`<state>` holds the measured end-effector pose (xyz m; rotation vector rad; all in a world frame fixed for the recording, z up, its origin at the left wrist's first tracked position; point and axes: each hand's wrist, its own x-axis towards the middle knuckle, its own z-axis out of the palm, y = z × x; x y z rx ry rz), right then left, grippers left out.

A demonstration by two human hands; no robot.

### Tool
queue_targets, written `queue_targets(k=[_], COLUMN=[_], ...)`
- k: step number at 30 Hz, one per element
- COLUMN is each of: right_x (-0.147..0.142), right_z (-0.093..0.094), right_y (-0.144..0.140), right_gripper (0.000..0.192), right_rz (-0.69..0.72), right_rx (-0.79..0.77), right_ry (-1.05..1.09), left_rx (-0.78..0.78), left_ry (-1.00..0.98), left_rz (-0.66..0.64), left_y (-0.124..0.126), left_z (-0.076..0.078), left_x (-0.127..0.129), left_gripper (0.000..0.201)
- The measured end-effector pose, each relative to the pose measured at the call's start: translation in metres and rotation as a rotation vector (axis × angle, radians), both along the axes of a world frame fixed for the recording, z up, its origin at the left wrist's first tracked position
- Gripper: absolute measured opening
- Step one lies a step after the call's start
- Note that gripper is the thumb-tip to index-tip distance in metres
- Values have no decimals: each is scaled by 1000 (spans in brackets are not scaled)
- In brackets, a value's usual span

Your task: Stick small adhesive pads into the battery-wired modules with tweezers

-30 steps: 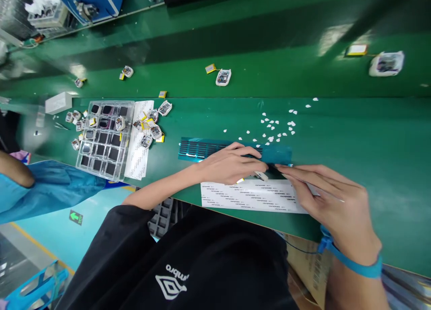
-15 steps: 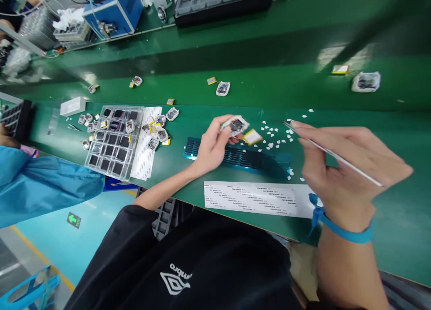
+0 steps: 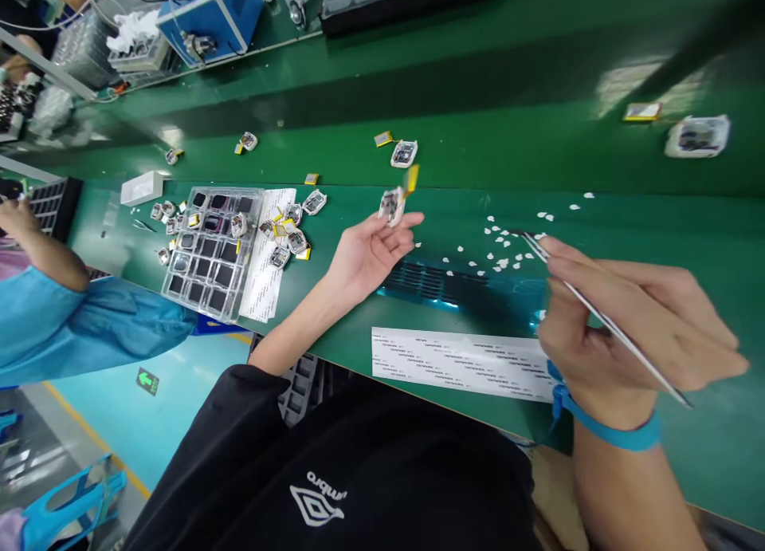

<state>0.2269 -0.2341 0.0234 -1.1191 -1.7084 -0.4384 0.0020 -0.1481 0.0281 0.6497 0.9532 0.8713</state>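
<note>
The white-cased device point(image 3: 391, 206), with its yellow piece point(image 3: 412, 179) at its one o'clock, is at the thumb and fingers of the left hand point(image 3: 374, 252), above the tabletop point(image 3: 657, 216). This palm is turned up, with fingers partly spread; because of blur I cannot tell whether the grip really holds the device. At about half past three from it, the small white pieces point(image 3: 503, 265) lie scattered. The right hand point(image 3: 639, 312) keeps its grip closed around the tweezers point(image 3: 610, 326), like around a pen, with the tips near these pieces. In my judgement, the device needs gentle support by its rim, and the tweezers a light pressure. Toward five o'clock lie the blue strip point(image 3: 427, 284) and, farther, the printed sheet point(image 3: 460, 364).
</note>
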Motion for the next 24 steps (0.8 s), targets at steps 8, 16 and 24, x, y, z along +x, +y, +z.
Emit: queue_targets(k=[8, 16, 24], right_x=[-1, -4, -9], right_z=[-4, 2, 10], right_y=[-3, -8, -9], right_gripper=[80, 84, 85], right_rz=[78, 203, 282], right_rx=[-112, -156, -325], right_ry=[-128, -229, -189], left_rx=[-169, 511, 106], left_ry=[-121, 407, 149], left_rz=[-336, -88, -21], left_y=[-16, -17, -20], left_z=[-5, -15, -6], left_x=[9, 11, 14], left_gripper=[25, 16, 50])
